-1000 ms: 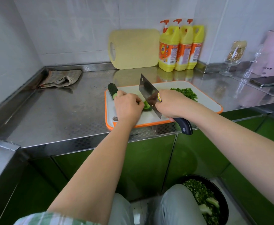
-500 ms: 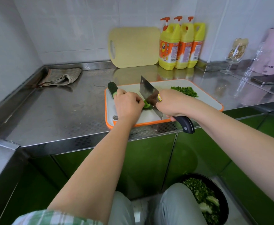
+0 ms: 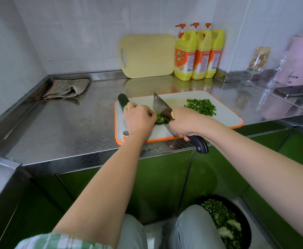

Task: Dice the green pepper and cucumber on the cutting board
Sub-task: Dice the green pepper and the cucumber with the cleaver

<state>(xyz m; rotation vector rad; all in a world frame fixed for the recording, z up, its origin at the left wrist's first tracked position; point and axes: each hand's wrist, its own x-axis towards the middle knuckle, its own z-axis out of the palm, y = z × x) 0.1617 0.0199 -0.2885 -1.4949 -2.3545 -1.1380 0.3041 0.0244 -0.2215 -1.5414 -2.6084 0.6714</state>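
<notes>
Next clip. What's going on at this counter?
A person at a stainless steel counter is chopping on a white cutting board with an orange rim. The left hand holds down a piece of green pepper with curled fingers. The right hand grips a steel cleaver with a black handle, its blade at the pepper. A pile of diced green pepper sits on the board's right side, and a dark green cucumber waits at its far left corner.

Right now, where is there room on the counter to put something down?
The steel counter is bare between the cloth and the cutting board, and the board's right end past the diced pile is free. Crowded: mid-board, where left hand, right hand, cleaver and pepper meet.
</notes>
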